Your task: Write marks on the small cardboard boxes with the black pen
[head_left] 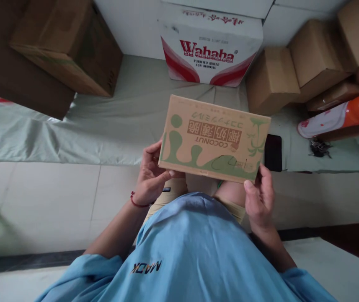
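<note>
Between my two hands is a brown cardboard box (179,144) with green splash shapes and upside-down coconut lettering on its face. My left hand (151,172) grips its left end, thumb along the near edge, with a red string bracelet at the wrist. On the other end, my right hand (260,195) holds the near right corner, its thumb on the edge and its fingers partly hidden behind the box. The box is held above my lap, slightly tilted, before the cloth-covered surface. A black phone (273,153) lies just beyond its right end.
A white and red Wahaha water carton (212,50) stands at the back of the pale green cloth (129,113). Brown boxes (273,79) are stacked at right, near an orange and white cylinder (345,113) and keys (320,147). Another cardboard box (94,50) stands at left.
</note>
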A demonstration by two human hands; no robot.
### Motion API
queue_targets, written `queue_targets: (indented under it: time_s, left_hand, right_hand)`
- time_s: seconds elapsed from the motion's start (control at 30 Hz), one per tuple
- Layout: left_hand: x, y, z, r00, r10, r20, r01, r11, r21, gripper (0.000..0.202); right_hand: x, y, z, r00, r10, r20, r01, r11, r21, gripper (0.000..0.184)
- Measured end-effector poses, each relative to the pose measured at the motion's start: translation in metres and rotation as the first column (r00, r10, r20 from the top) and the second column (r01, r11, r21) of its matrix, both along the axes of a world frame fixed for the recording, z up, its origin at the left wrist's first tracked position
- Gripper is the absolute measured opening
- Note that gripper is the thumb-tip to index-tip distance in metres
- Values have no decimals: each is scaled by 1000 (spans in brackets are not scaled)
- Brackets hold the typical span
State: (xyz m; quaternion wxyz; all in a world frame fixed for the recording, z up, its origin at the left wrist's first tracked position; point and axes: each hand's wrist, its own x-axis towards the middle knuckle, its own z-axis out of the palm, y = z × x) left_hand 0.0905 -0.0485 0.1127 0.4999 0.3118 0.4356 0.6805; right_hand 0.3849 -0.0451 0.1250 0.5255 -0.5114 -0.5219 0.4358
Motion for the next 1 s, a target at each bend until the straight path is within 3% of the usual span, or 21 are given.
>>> queue_targets:
  time_s: [0.17,0.4,0.53,0.6,0.73,0.83,0.93,1.0]
  left_hand:
    - [-4,-5,-5,999,-39,-5,39,988,150,44]
    - [-16,-7,-1,994,-70,-86,85,981,175,42]
    - [-15,-10,-1,990,-65,-124,88,977,192,40]
    - [-10,-10,7,969,-80,-236,139,960,244,39]
    - [7,-5,39,804,-83,-589,372,843,388,44]
    - [19,3,64,700,-35,-713,496,742,450,37]
    - [29,10,78,583,83,-808,550,692,468,20]
    - [35,12,82,498,168,-851,576,669,469,13]
  right_hand:
    - [9,8,-24,976,-32,-214,13,996,-90,49]
    - [32,4,-75,962,-23,-274,7,998,-58,44]
    - [37,4,-85,947,-46,-319,26,997,-67,51]
    - [38,4,-83,925,-65,-373,23,993,-118,48]
    - [35,1,-81,873,-99,-478,-13,974,-226,13]
    - [31,-1,-82,927,-18,-374,-74,970,-230,26]
    - [26,-2,-82,958,105,-265,-151,976,-159,37]
    - [21,-4,-78,967,124,-224,-144,987,-77,41]
